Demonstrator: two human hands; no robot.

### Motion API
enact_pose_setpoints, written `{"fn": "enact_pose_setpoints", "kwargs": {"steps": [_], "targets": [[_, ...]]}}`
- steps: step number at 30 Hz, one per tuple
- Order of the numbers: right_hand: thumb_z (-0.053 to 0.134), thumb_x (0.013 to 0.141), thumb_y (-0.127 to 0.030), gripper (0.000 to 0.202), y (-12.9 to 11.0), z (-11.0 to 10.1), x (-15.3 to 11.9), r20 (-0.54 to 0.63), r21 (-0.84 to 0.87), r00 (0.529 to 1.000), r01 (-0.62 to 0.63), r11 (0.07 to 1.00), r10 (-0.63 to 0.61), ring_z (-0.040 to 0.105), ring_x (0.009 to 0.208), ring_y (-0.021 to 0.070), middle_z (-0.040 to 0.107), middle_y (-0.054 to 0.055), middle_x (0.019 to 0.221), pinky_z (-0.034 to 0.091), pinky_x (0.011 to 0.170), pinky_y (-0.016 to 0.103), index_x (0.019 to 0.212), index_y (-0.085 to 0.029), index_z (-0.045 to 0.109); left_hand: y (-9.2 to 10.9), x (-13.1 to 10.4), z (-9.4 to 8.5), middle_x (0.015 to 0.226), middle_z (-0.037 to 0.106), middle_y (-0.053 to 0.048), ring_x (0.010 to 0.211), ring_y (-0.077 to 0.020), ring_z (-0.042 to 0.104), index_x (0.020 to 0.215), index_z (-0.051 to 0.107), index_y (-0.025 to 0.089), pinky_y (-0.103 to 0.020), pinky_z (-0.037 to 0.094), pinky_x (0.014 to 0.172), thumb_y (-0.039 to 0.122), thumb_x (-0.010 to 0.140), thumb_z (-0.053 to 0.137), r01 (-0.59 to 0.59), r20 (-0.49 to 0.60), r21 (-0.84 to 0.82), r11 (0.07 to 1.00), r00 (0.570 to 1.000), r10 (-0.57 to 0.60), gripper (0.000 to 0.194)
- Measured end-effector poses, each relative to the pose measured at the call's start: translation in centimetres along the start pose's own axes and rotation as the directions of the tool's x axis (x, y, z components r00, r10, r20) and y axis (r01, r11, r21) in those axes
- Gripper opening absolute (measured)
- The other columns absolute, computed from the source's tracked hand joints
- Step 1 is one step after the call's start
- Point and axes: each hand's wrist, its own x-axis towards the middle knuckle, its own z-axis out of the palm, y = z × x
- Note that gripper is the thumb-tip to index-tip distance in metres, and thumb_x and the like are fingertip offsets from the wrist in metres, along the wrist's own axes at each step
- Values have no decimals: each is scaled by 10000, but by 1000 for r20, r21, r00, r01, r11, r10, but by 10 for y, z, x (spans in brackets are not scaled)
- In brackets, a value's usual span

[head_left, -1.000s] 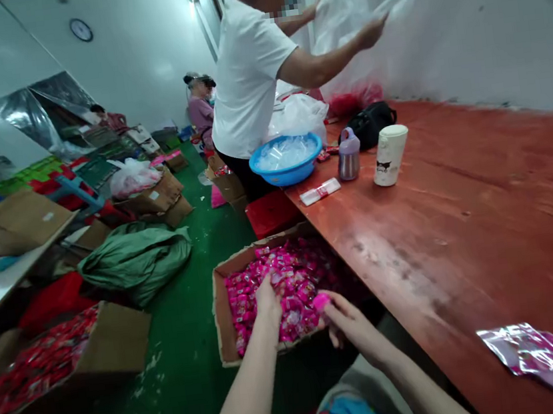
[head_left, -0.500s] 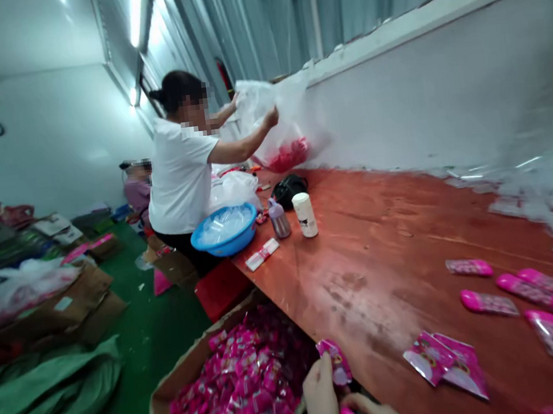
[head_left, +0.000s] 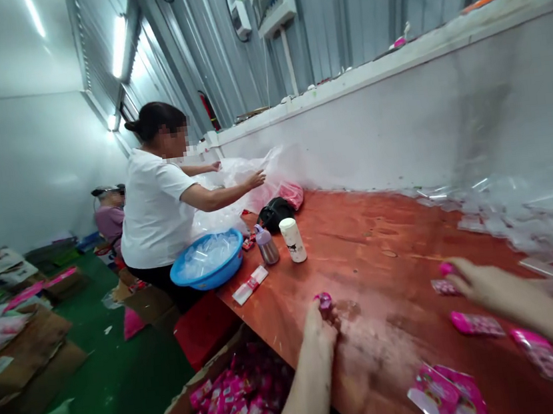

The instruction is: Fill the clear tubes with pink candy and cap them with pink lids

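Note:
My left hand is closed around a small shiny pink packet, just above the near part of the red-brown table. Over to the right, my right hand pinches the rounded pink end of a small container; the rest of that piece is hidden by the fingers. Right under this hand lies a clear tube with a pink end and small pale pieces inside. More such pink-capped tubes rest beside my right forearm. Two flat pink printed pouches overlap near the table's front.
A carton of pink packets stands below the table edge. A blue basin holds clear plastic pieces. A steel bottle and white cup stand mid-table. Clear plastic cases pile at right. A co-worker handles a large clear bag.
My hands have parted: the left rose from the carton's edge to above the table with the packet, the right reached out to the tubes. The co-worker's bag came down onto the table.

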Motion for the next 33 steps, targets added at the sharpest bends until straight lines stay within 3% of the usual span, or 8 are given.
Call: {"fn": "enact_pose_setpoints", "kwargs": {"steps": [2, 4, 9, 14, 17, 20, 27, 33], "targets": [[539, 876, -364, 242, -25, 35, -15, 231, 143, 970, 38, 989, -71, 691, 749, 255, 716, 129, 829, 485, 685, 345, 977, -198, 684, -12, -3, -4, 559, 564, -47, 391, -112, 454, 662, 557, 128, -216, 313, 422, 170, 902, 433, 51, -6, -20, 999, 999, -51, 273], [443, 940, -477, 381, -55, 62, -43, 402, 370, 892, 47, 928, -206, 661, 732, 209, 702, 66, 814, 504, 680, 311, 1123, -201, 631, -19, -15, -3, 595, 601, -57, 416, -114, 487, 700, 590, 119, -213, 332, 430, 178, 901, 461, 67, 31, -46, 997, 997, -66, 246], [413, 985, -450, 478, -91, 66, -107, 268, 628, 934, 16, 778, -236, 653, 767, 177, 682, 60, 892, 532, 722, 302, 1367, -165, 450, -28, -51, 8, 786, 702, -63, 570, -112, 599, 871, 666, 136, -215, 453, 550, 221, 928, 503, 70, 178, -106, 992, 983, -50, 192], [437, 986, -258, 446, -69, 28, -158, 210, 318, 915, 269, 909, -344, 567, 1203, 223, 569, 82, 1355, 449, 1019, 389, 1431, -263, 405, -71, -84, 12, 835, 725, -74, 647, -140, 642, 925, 695, 135, -245, 502, 619, 242, 901, 580, 37, 287, -15, 999, 958, -31, 159], [431, 983, -216, 481, -56, 13, -184, 250, 1, 921, 309, 951, -299, 667, 1015, 240, 643, 102, 1238, 543, 851, 368, 1457, -271, 380, -104, -106, 16, 870, 728, -88, 739, -163, 666, 934, 710, 109, -267, 523, 704, 272, 867, 634, 1, 346, 55, 999, 938, -20, 192], [451, 966, -177, 515, -44, 6, -205, 266, -322, 934, 319, 891, -239, 692, 805, 248, 691, 107, 1027, 562, 680, 342, 1467, -274, 382, -132, -122, 23, 914, 729, -94, 818, -184, 672, 954, 717, 103, -287, 523, 776, 282, 809, 702, -1, 371, 109, 994, 928, -40, 231], [436, 925, -92, 621, -17, 3, -241, 203, -609, 979, 103, 787, 29, 684, 665, 242, 684, 132, 887, 551, 565, 329, 1517, -165, 263, -180, -139, 34, 897, 724, -60, 814, -167, 667, 921, 722, 124, -271, 505, 788, 319, 755, 746, -59, 478, 288, 956, 874, -90, 257], [398, 917, -58, 583, -12, 9, -273, 158, -630, 959, -86, 772, 235, 690, 672, 251, 674, 163, 874, 536, 543, 325, 1489, -97, 291, -198, -152, 41, 759, 717, -40, 671, -164, 663, 828, 712, 121, -271, 523, 664, 297, 685, 782, 39, 385, 322, 946, 908, -169, 237]]}}
